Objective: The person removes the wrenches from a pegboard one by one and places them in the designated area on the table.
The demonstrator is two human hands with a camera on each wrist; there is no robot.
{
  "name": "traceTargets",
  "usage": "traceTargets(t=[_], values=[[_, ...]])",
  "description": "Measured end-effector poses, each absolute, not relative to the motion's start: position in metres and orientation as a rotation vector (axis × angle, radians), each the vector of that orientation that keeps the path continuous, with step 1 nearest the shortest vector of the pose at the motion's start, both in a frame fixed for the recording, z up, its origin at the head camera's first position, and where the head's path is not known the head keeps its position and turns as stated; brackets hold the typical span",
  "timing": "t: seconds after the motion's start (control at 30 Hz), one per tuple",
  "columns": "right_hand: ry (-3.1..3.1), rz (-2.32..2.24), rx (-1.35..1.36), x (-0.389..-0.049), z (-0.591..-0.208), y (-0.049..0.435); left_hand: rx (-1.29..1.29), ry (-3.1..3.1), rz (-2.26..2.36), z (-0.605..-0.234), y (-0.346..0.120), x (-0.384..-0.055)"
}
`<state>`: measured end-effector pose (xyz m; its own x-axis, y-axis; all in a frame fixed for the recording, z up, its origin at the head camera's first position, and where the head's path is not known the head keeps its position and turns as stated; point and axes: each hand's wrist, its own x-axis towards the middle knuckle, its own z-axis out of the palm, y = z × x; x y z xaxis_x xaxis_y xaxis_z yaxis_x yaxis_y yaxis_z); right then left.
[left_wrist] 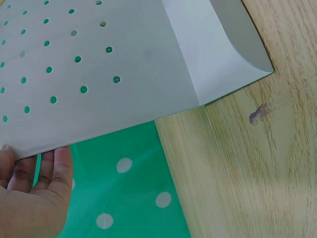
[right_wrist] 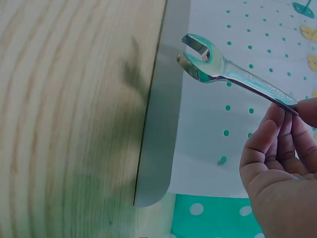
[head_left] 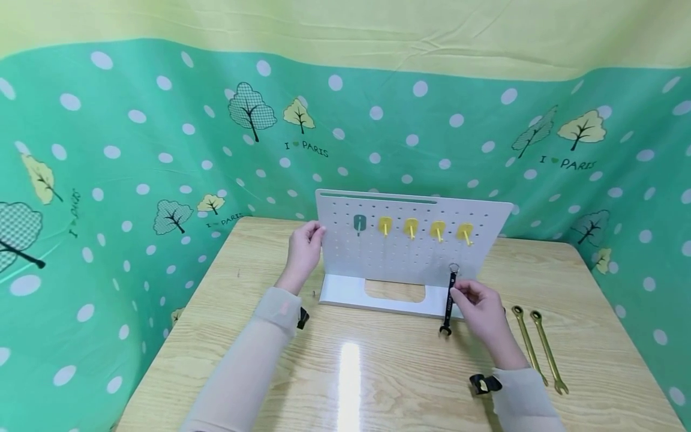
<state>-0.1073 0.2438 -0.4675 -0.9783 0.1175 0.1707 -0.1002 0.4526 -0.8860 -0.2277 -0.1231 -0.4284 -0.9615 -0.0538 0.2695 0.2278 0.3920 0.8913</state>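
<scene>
A white pegboard (head_left: 399,255) stands upright on its flat base, with one green hook (head_left: 359,223) and several yellow hooks (head_left: 411,228) in a row. My left hand (head_left: 305,249) pinches the board's left edge between thumb and fingers; the left wrist view shows fingers (left_wrist: 59,168) behind that edge. In my right hand (head_left: 480,306) a dark, shiny combination wrench (head_left: 448,303) is pinched at its shaft, in front of the board's lower right. Its ring end points up and its open-jaw end (right_wrist: 203,59) hangs down over the base's front edge.
Two gold wrenches (head_left: 546,348) lie on the wooden table (head_left: 259,360) to the right of my right hand. A green dotted curtain (head_left: 378,138) hangs behind the board and along both sides. The board's base has a cut-out (head_left: 395,291).
</scene>
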Motion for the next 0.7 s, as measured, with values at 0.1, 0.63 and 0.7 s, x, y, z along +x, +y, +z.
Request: traceTargets(t=[0.1,0.63,0.7], values=[[-2.46,1.568,-0.009,-0.108,-0.468,0.248,-0.147,-2.4,-1.589,-0.429,-0.123,-0.228],[-2.429,1.546,-0.027,-0.099,-0.468,0.268,-0.136,-2.402,-1.588,-0.429,-0.121,-0.228],[-2.433,1.555,-0.046,-0.097,-0.468,0.27,-0.134,-2.402,-1.589,-0.428,-0.121,-0.228]])
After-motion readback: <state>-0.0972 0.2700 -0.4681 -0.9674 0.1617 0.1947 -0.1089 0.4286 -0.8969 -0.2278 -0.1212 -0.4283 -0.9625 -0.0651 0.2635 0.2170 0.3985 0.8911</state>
